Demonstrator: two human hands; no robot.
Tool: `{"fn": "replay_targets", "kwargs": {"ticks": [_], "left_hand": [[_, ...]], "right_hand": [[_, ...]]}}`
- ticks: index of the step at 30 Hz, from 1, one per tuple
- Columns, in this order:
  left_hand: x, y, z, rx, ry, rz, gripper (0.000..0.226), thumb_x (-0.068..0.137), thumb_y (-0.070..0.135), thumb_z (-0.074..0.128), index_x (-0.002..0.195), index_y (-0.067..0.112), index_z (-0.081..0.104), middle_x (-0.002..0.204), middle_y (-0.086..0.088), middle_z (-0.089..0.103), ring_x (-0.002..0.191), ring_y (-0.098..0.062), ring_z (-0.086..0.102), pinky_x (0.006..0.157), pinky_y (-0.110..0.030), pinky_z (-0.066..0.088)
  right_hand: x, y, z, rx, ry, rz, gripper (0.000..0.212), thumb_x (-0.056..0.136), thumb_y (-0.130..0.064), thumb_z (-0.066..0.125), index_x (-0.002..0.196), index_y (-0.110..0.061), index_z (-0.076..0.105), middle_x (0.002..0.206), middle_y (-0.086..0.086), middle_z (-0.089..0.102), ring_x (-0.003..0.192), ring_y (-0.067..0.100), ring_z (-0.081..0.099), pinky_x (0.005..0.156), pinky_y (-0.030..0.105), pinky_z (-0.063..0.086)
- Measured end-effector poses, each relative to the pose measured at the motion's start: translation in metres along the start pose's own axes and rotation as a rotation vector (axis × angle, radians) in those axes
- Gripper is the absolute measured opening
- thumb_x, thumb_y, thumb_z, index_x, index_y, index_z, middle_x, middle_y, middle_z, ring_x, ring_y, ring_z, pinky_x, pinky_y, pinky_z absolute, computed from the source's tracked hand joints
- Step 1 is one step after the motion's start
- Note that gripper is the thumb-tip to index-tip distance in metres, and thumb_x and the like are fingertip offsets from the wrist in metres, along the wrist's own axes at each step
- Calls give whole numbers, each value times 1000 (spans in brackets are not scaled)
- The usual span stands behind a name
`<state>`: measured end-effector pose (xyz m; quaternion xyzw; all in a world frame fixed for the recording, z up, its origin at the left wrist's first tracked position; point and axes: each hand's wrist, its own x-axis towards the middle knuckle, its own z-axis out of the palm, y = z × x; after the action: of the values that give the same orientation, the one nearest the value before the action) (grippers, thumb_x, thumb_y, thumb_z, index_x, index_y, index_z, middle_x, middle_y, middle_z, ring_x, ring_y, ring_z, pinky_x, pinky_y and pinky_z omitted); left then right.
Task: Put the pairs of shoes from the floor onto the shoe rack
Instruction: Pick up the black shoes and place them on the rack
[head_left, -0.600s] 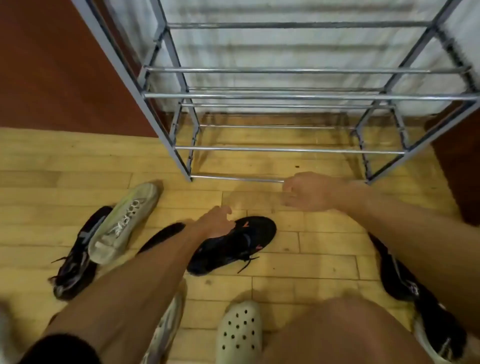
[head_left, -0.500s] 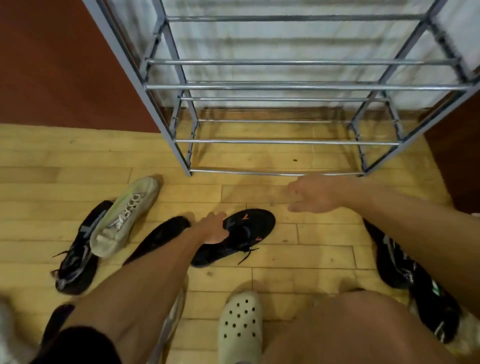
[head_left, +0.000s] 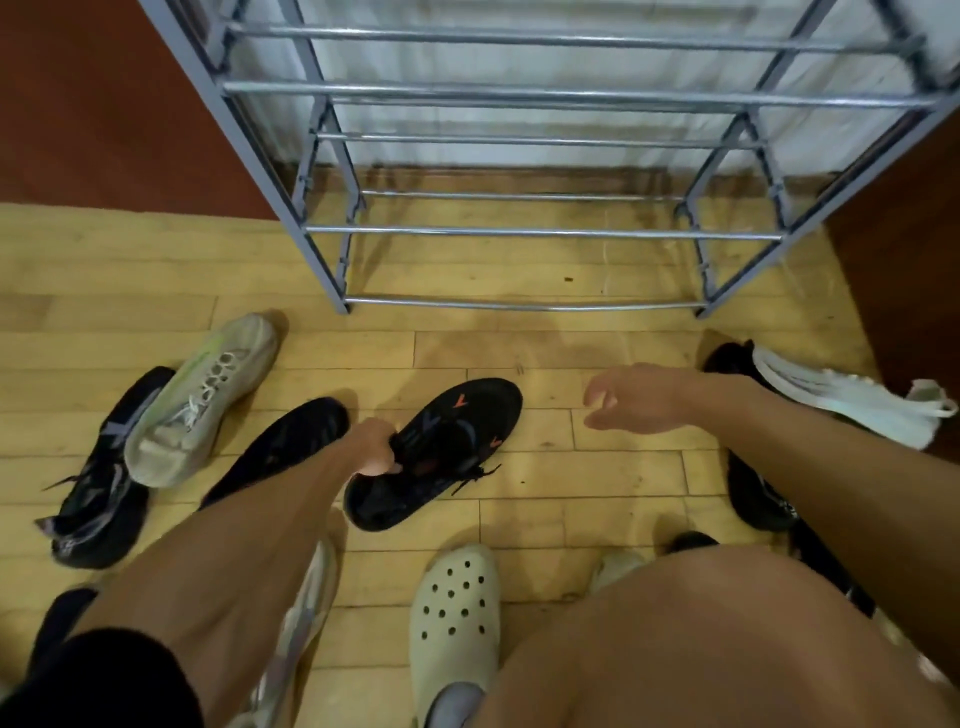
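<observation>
Shoes lie scattered on the wooden floor (head_left: 545, 467) before the shoe rack (head_left: 519, 231), and every bar of the rack that is visible carries nothing. So the task is, in my judgement, at its very beginning: the step in hand is to pick up the first pair.

The left hand (head_left: 376, 449) is closed on the collar of the black shoe with orange marks (head_left: 452, 441), pinching its opening; the shoe seems to rest on the floor, with the toe pointing toward the rack. Its likely partner, the second black shoe (head_left: 291, 447), lies just beside it on the left, partly hidden under the left forearm. The right hand (head_left: 634, 400) hovers above the floor to the right of the gripped shoe, with fingers loosely curled and holding nothing.

Other shoes wait around: a beige sneaker (head_left: 202, 400) leaning over a dark laced sneaker (head_left: 98, 488) at the left, a white sneaker (head_left: 841, 395) on top of dark shoes at the right. The pale clog (head_left: 454, 613) near the bottom is on the person's foot, I think.

The next move probably calls for the free right hand to take the partner shoe, so both go together. Then the pair must be lifted and laid across two bars of one shelf, because a shoe put carelessly could slip between the bars.
</observation>
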<state>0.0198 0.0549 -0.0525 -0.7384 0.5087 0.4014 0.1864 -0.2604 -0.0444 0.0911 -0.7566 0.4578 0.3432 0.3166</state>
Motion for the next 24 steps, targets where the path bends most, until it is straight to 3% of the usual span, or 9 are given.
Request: {"fn": "replay_targets", "kwargs": {"ticks": [5, 9, 14, 17, 20, 24], "left_hand": [[-31, 20, -32, 6, 83, 87, 38, 87, 23, 65, 119, 5, 61, 122, -15, 58, 111, -29, 56, 80, -29, 43], [-80, 66, -77, -13, 243, 240, 38, 84, 22, 68, 117, 6, 64, 119, -20, 58, 111, -33, 55, 88, -34, 44], [-167, 142, -130, -259, 183, 446, 16, 88, 10, 65, 103, 5, 67, 90, -16, 66, 81, -29, 61, 65, -28, 43], [-214, 195, -146, -346, 167, 540, 22, 88, 12, 65, 110, 12, 66, 95, -9, 63, 80, -19, 54, 67, -25, 41], [-257, 249, -144, -423, 183, 637, 21, 88, 15, 65, 108, 19, 67, 102, -5, 66, 86, -17, 57, 67, -25, 45], [-309, 316, -118, -501, 168, 729, 15, 90, 13, 62, 105, 17, 65, 90, 1, 65, 79, -12, 58, 58, -27, 47]], "right_hand": [[-35, -3, -18, 1, 90, 0, 44, 98, -38, 45, 135, -15, 52, 142, 5, 49, 128, 24, 47, 107, 37, 38], [-91, 7, -34, -29, 209, 1, 43, 98, -35, 44, 130, -9, 57, 135, 10, 55, 123, 28, 52, 105, 40, 41], [-173, 35, -38, 19, 311, 25, 49, 98, -43, 45, 125, -5, 60, 131, 10, 59, 119, 30, 54, 103, 41, 43], [-215, 61, -27, 256, 405, 6, 57, 95, -49, 45, 121, -1, 61, 120, 12, 63, 111, 33, 60, 98, 45, 48], [-251, 79, -3, 802, 536, -33, 58, 94, -51, 48, 139, -15, 46, 129, 2, 55, 111, 24, 61, 101, 42, 50], [-288, 100, 34, 1217, 656, -153, 54, 93, -44, 55, 139, -17, 46, 126, 3, 59, 106, 26, 65, 97, 41, 53]]}}
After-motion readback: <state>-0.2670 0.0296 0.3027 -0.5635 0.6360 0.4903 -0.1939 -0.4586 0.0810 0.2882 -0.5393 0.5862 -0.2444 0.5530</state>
